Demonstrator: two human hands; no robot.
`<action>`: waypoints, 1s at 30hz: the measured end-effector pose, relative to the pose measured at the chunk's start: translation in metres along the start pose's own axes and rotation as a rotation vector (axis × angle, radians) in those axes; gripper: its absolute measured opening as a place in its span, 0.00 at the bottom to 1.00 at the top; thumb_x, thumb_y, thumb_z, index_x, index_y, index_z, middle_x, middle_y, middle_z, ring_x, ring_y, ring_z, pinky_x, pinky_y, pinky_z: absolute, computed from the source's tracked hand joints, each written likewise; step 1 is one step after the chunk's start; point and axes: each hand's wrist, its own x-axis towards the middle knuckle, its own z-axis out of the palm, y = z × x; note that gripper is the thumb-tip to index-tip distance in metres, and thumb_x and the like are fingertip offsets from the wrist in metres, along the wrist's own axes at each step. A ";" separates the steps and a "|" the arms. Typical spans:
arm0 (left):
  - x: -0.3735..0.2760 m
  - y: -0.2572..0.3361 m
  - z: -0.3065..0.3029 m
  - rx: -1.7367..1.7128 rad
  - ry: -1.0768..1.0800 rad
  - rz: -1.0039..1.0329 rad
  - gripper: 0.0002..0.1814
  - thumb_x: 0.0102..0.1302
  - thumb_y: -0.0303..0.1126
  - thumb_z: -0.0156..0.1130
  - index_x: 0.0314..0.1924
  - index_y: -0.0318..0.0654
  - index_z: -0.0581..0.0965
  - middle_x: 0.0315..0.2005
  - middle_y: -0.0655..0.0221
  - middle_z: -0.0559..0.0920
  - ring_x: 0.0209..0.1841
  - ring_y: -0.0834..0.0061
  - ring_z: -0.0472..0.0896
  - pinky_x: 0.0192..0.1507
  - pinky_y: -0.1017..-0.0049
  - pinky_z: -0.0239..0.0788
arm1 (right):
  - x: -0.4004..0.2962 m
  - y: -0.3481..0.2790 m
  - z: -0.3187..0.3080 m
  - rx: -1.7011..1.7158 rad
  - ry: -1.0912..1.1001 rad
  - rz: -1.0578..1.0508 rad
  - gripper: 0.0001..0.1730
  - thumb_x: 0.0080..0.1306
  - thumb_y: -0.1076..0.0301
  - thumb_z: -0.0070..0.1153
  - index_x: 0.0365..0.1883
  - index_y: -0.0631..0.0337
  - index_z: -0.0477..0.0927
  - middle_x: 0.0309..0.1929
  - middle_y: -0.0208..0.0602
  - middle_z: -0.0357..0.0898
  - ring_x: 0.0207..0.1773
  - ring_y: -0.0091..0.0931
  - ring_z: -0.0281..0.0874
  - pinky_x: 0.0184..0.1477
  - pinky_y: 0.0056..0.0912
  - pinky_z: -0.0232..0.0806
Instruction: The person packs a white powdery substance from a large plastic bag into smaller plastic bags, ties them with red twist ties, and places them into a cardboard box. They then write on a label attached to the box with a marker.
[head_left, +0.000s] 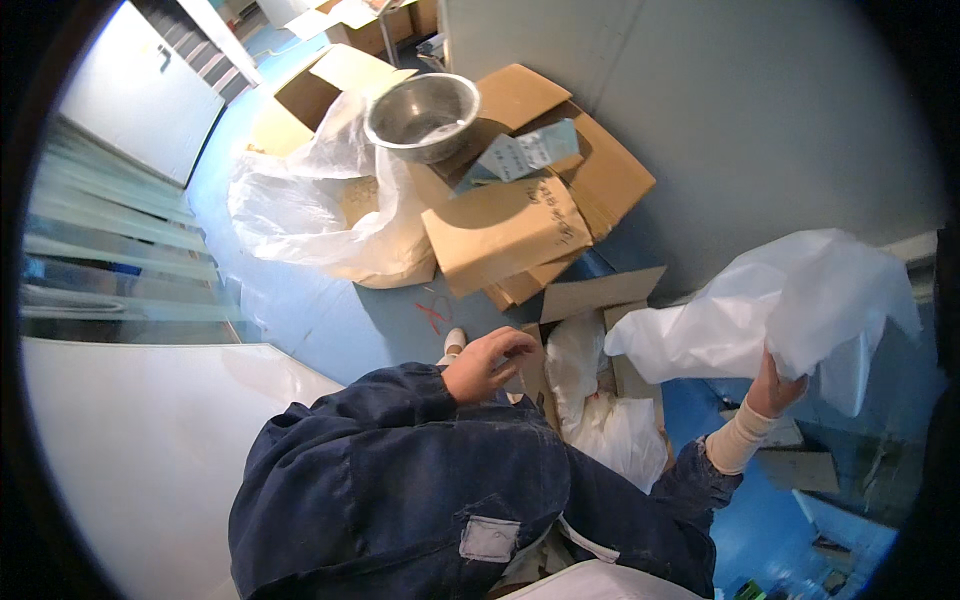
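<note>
My right hand grips the lower edge of a large white translucent plastic sheet or bag, which hangs out over the floor on the right. Loosely curled, my left hand has no visible object in it, with a gap between thumb and fingers. It is beside the near left side of an open cardboard box. Inside that box lie a filled clear plastic bag and a knotted white plastic bag; their contents are hard to make out.
A steel bowl rests on open cardboard boxes, one bearing handwriting. Beside it stands a plastic-lined sack holding pale material. A grey wall borders the right, strip curtains and a white panel the left.
</note>
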 end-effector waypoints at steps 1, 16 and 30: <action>-0.007 -0.006 -0.016 0.014 0.031 -0.017 0.11 0.62 0.23 0.54 0.46 0.34 0.73 0.39 0.60 0.77 0.43 0.64 0.78 0.46 0.70 0.70 | 0.016 -0.022 0.007 0.186 -0.015 0.038 0.23 0.56 0.68 0.61 0.50 0.65 0.75 0.48 0.48 0.78 0.48 0.40 0.78 0.49 0.36 0.69; -0.067 -0.083 -0.155 0.008 0.281 -0.311 0.10 0.64 0.27 0.54 0.45 0.34 0.75 0.38 0.59 0.78 0.40 0.65 0.79 0.43 0.72 0.70 | -0.024 -0.056 0.135 0.064 -0.439 0.137 0.26 0.50 0.73 0.63 0.49 0.65 0.73 0.42 0.52 0.77 0.44 0.48 0.75 0.47 0.43 0.67; -0.097 -0.057 -0.143 0.023 0.467 -0.498 0.12 0.65 0.27 0.53 0.48 0.33 0.74 0.41 0.61 0.79 0.44 0.69 0.79 0.49 0.72 0.70 | -0.291 -0.024 0.312 0.047 -1.328 0.424 0.34 0.48 0.64 0.64 0.55 0.62 0.72 0.54 0.49 0.73 0.57 0.41 0.71 0.59 0.41 0.63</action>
